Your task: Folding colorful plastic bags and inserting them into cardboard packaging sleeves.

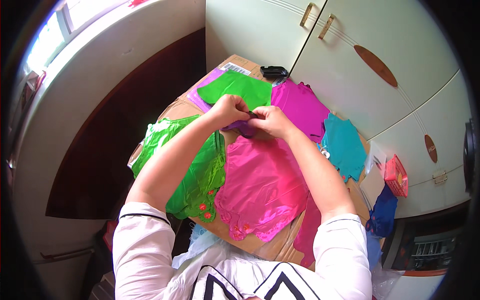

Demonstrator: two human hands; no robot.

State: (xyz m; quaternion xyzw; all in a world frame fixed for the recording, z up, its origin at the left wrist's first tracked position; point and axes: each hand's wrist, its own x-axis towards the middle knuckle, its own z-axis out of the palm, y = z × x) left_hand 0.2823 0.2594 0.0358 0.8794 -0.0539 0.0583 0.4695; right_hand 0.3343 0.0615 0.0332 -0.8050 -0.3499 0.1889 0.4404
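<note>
Nearest, a pink foil piece (262, 185) covers the cardboard box (272, 245). Just beyond it, left hand (229, 110) and right hand (271, 121) meet, both pinched shut on a small purple piece (245, 128). Farther beyond, a green sheet (235, 89).

You wear a white short-sleeved top, its sleeves edged with thin dark piping, and bold black angular stripes cross the front; your forearms are bare.

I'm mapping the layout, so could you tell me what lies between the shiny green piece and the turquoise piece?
In the head view, a shiny pink piece lies between the green piece and the turquoise piece.
</note>
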